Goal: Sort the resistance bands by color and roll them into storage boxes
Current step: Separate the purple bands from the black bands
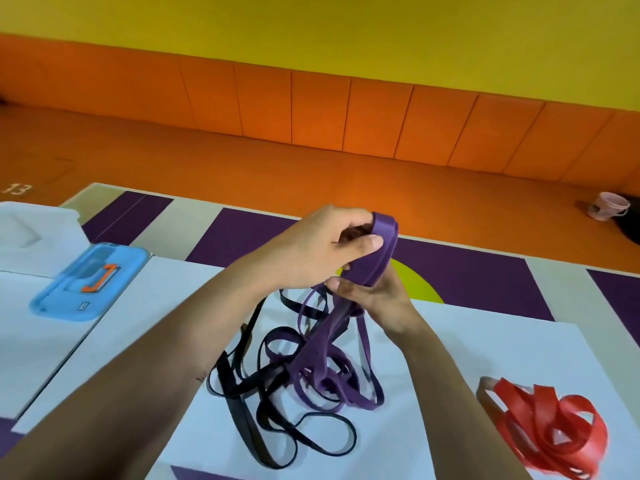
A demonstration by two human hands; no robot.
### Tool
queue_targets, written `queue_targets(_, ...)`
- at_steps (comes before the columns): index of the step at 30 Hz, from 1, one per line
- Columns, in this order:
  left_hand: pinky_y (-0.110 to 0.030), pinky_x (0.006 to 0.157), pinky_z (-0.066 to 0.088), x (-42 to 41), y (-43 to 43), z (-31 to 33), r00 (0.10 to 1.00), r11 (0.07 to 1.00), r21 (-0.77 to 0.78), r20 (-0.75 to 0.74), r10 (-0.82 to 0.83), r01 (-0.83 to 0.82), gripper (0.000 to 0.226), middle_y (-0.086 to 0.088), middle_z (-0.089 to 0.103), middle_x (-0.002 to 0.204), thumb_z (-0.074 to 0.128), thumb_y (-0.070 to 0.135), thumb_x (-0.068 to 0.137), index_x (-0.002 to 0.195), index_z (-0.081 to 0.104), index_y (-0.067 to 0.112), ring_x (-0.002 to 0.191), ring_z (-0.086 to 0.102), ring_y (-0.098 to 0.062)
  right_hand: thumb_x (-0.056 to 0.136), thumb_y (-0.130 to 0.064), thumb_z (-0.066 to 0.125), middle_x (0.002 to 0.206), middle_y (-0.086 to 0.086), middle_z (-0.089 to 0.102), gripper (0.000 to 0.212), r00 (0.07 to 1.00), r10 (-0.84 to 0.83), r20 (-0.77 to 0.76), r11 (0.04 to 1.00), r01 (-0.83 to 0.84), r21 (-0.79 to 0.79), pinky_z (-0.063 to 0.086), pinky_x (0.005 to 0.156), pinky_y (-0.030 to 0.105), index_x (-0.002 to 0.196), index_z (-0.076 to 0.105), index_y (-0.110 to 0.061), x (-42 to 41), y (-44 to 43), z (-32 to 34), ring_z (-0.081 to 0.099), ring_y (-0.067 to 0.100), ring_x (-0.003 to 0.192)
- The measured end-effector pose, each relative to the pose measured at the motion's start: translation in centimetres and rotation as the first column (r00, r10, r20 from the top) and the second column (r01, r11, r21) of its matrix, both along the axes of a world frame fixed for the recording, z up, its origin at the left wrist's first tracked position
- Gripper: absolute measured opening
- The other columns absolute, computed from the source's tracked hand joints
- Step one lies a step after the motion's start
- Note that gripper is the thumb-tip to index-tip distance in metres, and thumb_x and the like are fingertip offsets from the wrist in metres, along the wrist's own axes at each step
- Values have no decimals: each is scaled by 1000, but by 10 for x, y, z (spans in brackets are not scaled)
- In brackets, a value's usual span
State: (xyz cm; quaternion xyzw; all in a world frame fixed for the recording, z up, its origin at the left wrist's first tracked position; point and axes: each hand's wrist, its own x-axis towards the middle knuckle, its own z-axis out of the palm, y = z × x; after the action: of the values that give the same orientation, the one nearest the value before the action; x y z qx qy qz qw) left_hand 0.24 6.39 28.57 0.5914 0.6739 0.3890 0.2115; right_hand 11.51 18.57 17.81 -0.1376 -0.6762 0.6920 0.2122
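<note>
My left hand and my right hand both grip a purple resistance band lifted above the white sheet, its top looped over my left fingers. The band hangs down into a tangle of purple bands mixed with black bands lying on the sheet. A heap of red bands lies apart at the lower right.
A blue box lid with an orange clip lies at the left. Behind it stands a white translucent box. An orange padded floor and wall run beyond the mat. A small pink bucket sits far right.
</note>
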Motion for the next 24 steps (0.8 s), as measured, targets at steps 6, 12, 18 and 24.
queue_targets(6,-30,63,57,-19,10,-8,901,933,245,408,149,-265,20,-23,62,95,51,13,107,114,63,-1,83,61,-28,82,-6,83,104,9,76,26,991,37,128,999,-38,6,58,90,35,106,73,-5,-9,-4,-11,73,27,97)
queue_targets(12,-28,62,50,-46,3,-24,728,843,223,637,254,-489,18,-13,64,92,50,15,107,102,66,7,86,58,-26,89,-10,78,91,-4,77,22,923,65,379,998,-70,-1,54,79,18,111,72,-10,-5,-5,-49,71,9,81)
queue_targets(18,-37,67,57,-60,-20,-56,637,804,76,656,404,-589,27,0,65,69,51,17,106,86,69,16,64,61,-17,94,-11,69,81,-5,64,13,890,-227,394,953,120,279,42,61,13,99,62,-20,-9,15,-42,56,1,65)
queue_targets(24,-45,79,55,-59,-37,-93,481,782,-179,700,528,-598,31,-17,70,85,41,11,102,84,66,8,77,63,-30,95,0,63,59,-5,58,7,910,-390,139,888,331,319,41,44,17,91,64,-6,-7,13,35,51,3,41)
